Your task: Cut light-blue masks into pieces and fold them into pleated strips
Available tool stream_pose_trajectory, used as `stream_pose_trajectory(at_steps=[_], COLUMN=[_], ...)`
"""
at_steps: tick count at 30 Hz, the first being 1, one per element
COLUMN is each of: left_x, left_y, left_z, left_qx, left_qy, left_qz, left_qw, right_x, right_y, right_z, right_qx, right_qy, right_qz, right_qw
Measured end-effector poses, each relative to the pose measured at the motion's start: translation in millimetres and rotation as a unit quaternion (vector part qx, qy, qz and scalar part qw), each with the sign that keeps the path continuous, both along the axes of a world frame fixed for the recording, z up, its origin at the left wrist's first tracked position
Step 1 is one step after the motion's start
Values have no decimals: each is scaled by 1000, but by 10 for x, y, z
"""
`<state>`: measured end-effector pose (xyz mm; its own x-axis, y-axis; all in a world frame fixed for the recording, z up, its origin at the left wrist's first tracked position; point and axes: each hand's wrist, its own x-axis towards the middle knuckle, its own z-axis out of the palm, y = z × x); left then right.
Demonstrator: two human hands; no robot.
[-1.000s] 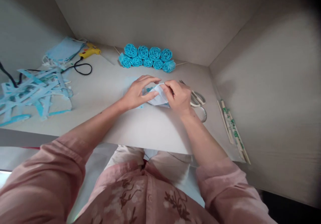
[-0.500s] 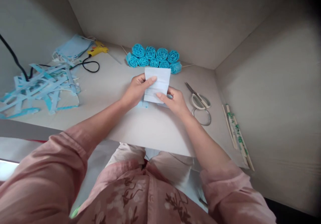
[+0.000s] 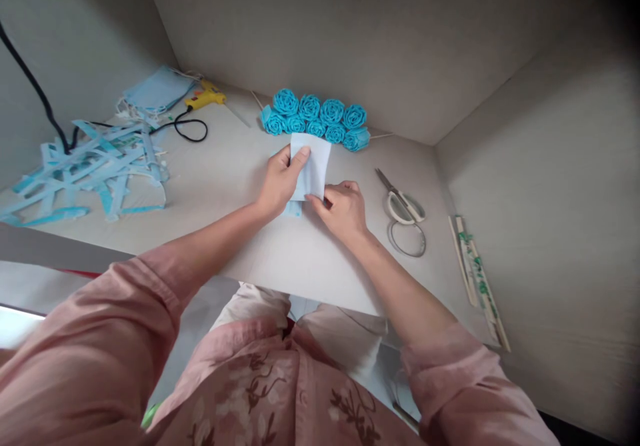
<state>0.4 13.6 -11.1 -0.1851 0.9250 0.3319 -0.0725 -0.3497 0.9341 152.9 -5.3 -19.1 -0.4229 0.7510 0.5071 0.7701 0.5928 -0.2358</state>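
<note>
A pale, creased piece of mask fabric (image 3: 314,169) is held up above the table, its white side toward me. My left hand (image 3: 281,181) grips its left edge, thumb on the front and fingers behind. At the lower right corner, my right hand (image 3: 343,207) pinches the fabric between thumb and curled fingers. A light blue piece (image 3: 293,209) shows on the table just below it, partly hidden. Just beyond the fabric lie several blue fabric roses (image 3: 320,118) in two rows, with thin sticks poking out at both ends.
White-handled scissors (image 3: 400,199) and a ring of wire (image 3: 410,241) lie right of my hands. Wrapped chopsticks (image 3: 477,279) lie along the right wall. At left are a heap of blue strips (image 3: 95,173), a yellow glue gun (image 3: 205,96) with a black cord, and stacked face masks (image 3: 159,89).
My right hand has moved down to the fabric's lower corner, and the fabric looks narrower and curved. The left hand keeps its grip. The whole view has shifted slightly.
</note>
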Motion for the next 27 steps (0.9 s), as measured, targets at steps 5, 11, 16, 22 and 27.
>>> stream_pose_trajectory(at_steps=[5, 11, 16, 22, 27], left_x=[-8, -3, 53, 51, 74], left_y=[28, -7, -85, -73, -95], left_z=[-42, -3, 25, 24, 22], left_qx=[22, 31, 36, 20, 15], left_qy=[40, 72, 96, 61, 61], left_qz=[40, 34, 10, 9, -22], left_qw=[998, 996, 995, 998, 998], right_x=[-87, 1, 42, 98, 94], right_y=[-78, -62, -1, 33, 16], right_z=[44, 152, 100, 196, 200], right_qx=[-27, -181, -268, -257, -274], right_qy=[32, 235, 380, 459, 454], right_qz=[24, 64, 64, 21, 63], right_qw=[999, 953, 883, 850, 845])
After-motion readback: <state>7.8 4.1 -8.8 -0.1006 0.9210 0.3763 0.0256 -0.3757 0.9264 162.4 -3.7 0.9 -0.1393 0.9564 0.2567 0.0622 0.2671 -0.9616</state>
